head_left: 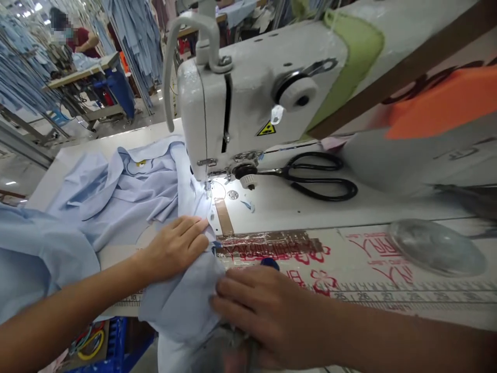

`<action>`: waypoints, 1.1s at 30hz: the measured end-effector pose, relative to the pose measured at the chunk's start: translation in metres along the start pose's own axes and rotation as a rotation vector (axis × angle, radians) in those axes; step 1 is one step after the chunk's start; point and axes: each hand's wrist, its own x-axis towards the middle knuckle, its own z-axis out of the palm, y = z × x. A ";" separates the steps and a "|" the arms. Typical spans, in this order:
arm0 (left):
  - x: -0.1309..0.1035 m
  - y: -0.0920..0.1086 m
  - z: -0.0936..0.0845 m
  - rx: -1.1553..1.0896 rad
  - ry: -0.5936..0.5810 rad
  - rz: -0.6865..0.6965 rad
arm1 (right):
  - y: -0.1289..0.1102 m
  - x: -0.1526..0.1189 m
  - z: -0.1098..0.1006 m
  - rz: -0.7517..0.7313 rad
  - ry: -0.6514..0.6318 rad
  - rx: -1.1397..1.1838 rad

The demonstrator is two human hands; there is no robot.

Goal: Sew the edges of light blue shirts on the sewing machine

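Note:
A light blue shirt (151, 191) with a collar is spread over the sewing machine table, and its edge runs under the lit needle area of the white sewing machine (207, 186). Close in front of the needle, my left hand (176, 248) grips the cloth along that edge, fingers bent and together. Nearer to me, my right hand (264, 311) has its fingers closed at the shirt's right edge, where the cloth hangs over the table front. What lies beneath the right palm is blurred and partly hidden.
Black-handled scissors (322, 176) lie right of the needle. A clear round disc (437, 247) rests near a printed ruler strip (373, 296). An orange piece (442, 101) hangs at the right. Back left, a person (83, 44) works at another table among hanging garments (134, 46).

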 end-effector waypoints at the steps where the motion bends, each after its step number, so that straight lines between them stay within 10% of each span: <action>1: 0.001 -0.003 0.003 -0.017 0.013 -0.064 | 0.007 0.000 -0.005 0.041 0.024 0.002; 7: 0.007 -0.024 0.002 -0.112 0.118 -0.075 | 0.063 -0.001 -0.026 0.288 -0.002 -0.233; 15: 0.004 -0.027 0.011 -0.200 0.120 -0.141 | 0.084 0.032 -0.026 0.364 -0.412 -0.399; 20: 0.009 -0.069 0.011 -0.168 -0.041 0.132 | 0.087 0.029 -0.021 0.409 -0.432 -0.406; 33: 0.000 -0.020 0.003 -0.151 0.104 -0.006 | 0.091 0.026 -0.020 0.330 -0.333 -0.423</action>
